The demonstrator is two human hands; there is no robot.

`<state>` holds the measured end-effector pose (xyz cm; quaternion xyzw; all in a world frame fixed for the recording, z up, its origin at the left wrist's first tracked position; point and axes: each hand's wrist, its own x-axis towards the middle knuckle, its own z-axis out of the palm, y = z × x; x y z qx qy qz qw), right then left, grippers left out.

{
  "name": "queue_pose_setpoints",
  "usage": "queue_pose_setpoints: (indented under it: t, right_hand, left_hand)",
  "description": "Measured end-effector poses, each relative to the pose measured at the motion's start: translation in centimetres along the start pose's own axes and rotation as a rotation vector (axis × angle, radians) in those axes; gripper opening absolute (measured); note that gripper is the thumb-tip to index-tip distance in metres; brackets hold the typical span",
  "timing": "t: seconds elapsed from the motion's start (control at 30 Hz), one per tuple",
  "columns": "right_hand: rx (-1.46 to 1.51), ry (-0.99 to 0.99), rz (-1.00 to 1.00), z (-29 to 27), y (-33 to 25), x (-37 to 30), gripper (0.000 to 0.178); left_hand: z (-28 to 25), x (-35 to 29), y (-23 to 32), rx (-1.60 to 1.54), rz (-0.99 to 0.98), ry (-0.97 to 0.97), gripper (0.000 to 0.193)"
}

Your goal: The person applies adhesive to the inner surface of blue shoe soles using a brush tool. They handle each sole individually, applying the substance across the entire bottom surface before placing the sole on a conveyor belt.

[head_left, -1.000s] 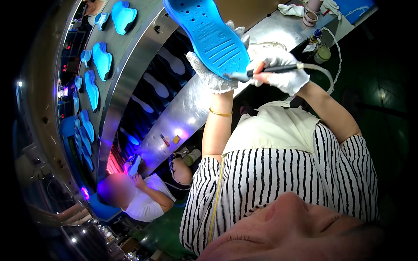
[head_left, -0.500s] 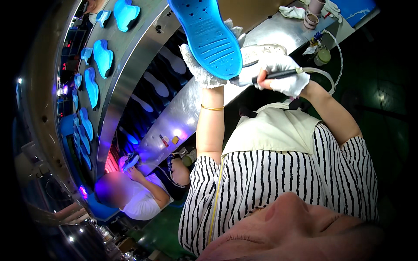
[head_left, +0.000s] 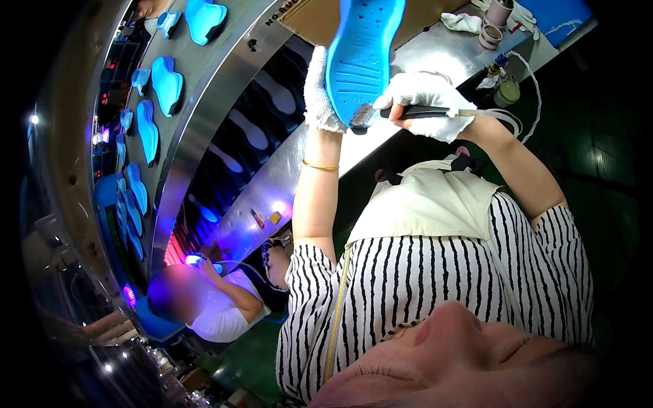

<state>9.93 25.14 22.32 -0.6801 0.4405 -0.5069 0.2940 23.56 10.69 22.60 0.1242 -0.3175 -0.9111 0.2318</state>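
A bright blue shoe sole (head_left: 360,61) hangs in front of me, its grooved underside turned toward the camera and its narrow end pointing down at me. My left hand (head_left: 318,95), in a white knit glove, holds it along the left side; most of those fingers are hidden behind it. In my right hand (head_left: 432,102), gloved in white too with bare fingertips showing, is a black-handled brush (head_left: 418,113) with a pale hose leading off it. The brush's bristles touch or overlap the sole's near end, close to a dark strip on the edge.
A curving belt (head_left: 178,129) at left carries several blue pieces. Below its metal rim, a rack holds pale soles (head_left: 248,129). The metal bench (head_left: 262,180) bears a yellow block (head_left: 275,217). Cups (head_left: 490,35) stand far right. A co-worker (head_left: 224,306) sits lower left.
The sole has moved slightly right and turned, its near end now tipped leftward. The brush has shifted left across that end. My right hand now hides most of the pale shoe-like item on the bench.
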Motion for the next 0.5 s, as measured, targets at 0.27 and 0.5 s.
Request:
queue_pose_setpoints:
  t: [0.27, 0.5]
  right_hand:
    - [0.133, -0.213, 0.379, -1.3, -0.5, 0.7, 0.013]
    - [-0.145, -0.173, 0.147, -0.5, -0.8, 1.2, 0.011]
  left_hand:
    - [-1.8, -0.4, 0.6, 0.159, -0.179, 0.157, 0.03]
    - [-1.1, -0.2, 1.0, 0.329, -0.329, 0.181, 0.03]
